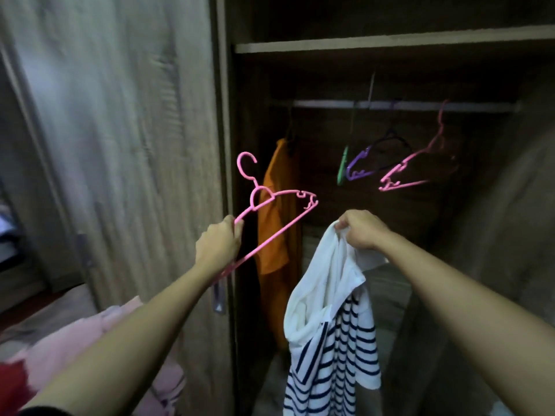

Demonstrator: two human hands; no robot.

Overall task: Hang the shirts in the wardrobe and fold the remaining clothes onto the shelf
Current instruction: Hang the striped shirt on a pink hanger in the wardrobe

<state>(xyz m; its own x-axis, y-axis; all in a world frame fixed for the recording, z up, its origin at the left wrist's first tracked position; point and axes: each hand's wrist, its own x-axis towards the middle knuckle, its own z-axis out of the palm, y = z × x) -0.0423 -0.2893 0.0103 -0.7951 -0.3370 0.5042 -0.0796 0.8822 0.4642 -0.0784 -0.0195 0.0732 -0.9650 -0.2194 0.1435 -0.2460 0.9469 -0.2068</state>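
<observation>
My left hand [217, 246] grips a pink plastic hanger [280, 210] by one arm, its hook pointing up in front of the wardrobe's door edge. To its right, my right hand [362, 229] pinches the white collar of a white and navy striped shirt [333, 340], which hangs limp below it. An orange shirt [274, 235] hangs on the rail [405, 105] at the wardrobe's left. Further right on the rail hang empty green [342, 166], purple [360, 168] and pink [411, 163] hangers. A wooden shelf [390, 43] runs above the rail.
The closed wooden wardrobe door [120, 130] fills the left. Pink clothes [90, 334] and a red garment [12, 382] lie in a pile at the lower left. The wardrobe's inside is dim, with its floor visible below the striped shirt.
</observation>
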